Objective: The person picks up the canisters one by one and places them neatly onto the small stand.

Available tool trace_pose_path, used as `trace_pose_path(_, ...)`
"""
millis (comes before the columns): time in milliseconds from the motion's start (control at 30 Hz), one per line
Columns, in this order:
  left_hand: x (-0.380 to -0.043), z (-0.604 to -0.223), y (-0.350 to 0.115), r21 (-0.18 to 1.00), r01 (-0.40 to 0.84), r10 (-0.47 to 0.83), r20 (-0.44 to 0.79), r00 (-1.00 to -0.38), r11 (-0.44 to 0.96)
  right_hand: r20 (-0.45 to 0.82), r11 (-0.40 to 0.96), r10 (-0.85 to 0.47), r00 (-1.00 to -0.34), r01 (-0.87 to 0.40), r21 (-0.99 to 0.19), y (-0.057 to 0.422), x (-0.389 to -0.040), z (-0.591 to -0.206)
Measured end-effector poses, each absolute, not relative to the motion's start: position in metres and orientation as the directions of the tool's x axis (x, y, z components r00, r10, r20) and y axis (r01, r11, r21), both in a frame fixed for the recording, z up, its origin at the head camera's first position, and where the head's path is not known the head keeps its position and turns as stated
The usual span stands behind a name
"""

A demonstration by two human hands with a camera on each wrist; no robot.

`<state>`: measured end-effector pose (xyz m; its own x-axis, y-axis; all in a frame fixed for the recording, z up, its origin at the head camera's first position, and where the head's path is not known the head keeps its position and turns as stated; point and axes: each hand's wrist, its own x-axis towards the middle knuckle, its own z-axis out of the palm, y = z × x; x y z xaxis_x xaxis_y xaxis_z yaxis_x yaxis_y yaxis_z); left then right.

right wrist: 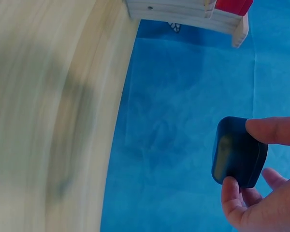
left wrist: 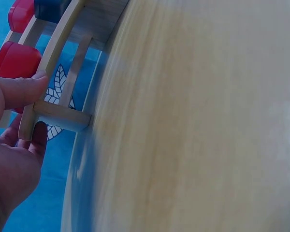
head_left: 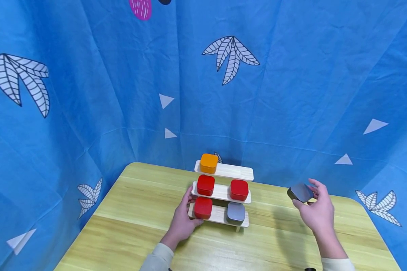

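A three-tier wooden rack (head_left: pixel 220 215) stands on the table. My left hand (head_left: pixel 183 222) grips the left end of its lowest tier; in the left wrist view the thumb lies on top and fingers curl beneath. Beside that thumb sits a red rounded-square box (head_left: pixel 203 207), with a grey-blue one (head_left: pixel 236 213) at the tier's right. The middle tier carries two red boxes (head_left: pixel 205 184) (head_left: pixel 239 189), the top tier an orange box (head_left: pixel 208 163) at its left. Off to the right, my right hand (head_left: pixel 319 210) pinches a dark grey rounded-square box (right wrist: pixel 237 152), tilted above the table.
The wood-grained table (head_left: pixel 132 203) has rounded back corners. A blue curtain (head_left: pixel 291 94) with leaf and triangle prints hangs behind and along both sides. A small dark object (head_left: pixel 310 269) shows at the bottom edge near the right sleeve.
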<state>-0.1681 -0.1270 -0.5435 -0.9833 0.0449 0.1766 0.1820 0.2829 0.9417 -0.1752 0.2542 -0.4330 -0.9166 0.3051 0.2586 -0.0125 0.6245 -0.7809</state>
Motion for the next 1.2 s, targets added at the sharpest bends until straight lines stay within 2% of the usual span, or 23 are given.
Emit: trace_pose_path(1200, -0.169, -0.543, -0.128, 0.937, 0.196, 0.052, 0.189, -0.981, 0.289, 0.303, 0.592, 0.144, -0.942, -0.164, -0.789, 0.218, -0.195, -0.417)
